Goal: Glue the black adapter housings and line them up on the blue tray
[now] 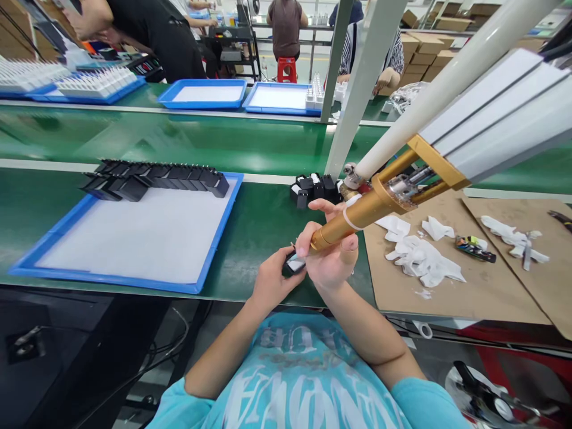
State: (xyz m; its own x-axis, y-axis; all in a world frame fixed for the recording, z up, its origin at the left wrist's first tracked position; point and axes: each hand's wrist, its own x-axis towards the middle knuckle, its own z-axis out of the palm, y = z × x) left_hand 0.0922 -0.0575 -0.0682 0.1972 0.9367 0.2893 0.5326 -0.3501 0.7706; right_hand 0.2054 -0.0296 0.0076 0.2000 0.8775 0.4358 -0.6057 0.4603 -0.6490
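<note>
My left hand is closed on a small black plastic housing with a pale inside, held over the green bench near its front edge. My right hand grips the lower end of a gold-coloured dispensing gun. The gun slants down from the upper right, and its tip points at the housing; whether they touch I cannot tell. Left of my hands, rows of similar black housings stand along the far side of a blue-rimmed tray. A loose pile of black housings lies just beyond my hands.
Crumpled white wipes lie on brown cardboard at right, beside a small multicoloured object. A white post rises behind the gun. Across the green belt stand more blue trays, with several people working there.
</note>
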